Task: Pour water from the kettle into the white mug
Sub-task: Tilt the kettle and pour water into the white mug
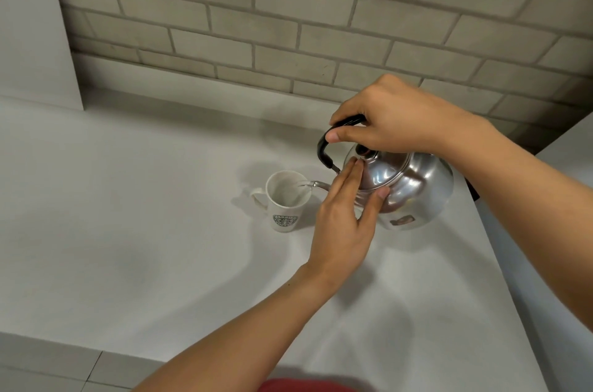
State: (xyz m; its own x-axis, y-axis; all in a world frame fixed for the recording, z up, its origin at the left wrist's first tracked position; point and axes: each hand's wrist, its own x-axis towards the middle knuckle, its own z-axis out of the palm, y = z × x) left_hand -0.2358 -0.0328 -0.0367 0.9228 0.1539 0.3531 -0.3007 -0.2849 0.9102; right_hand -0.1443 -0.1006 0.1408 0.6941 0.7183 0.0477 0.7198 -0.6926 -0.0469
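A shiny steel kettle (414, 189) is tilted to the left, its thin spout over the rim of the white mug (286, 202). The mug stands upright on the counter, a green round logo on its front and its handle to the left. A thin stream of water leaves the spout into the mug. My right hand (394, 117) is shut on the kettle's black handle from above. My left hand (345, 218) lies flat against the kettle's lid and shoulder, fingers stretched out and pressing on it.
The pale counter (144, 215) spreads wide to the left and front of the mug. A grey brick wall (288, 22) rises behind. The counter's right edge runs just past the kettle. A tiled floor shows at bottom left.
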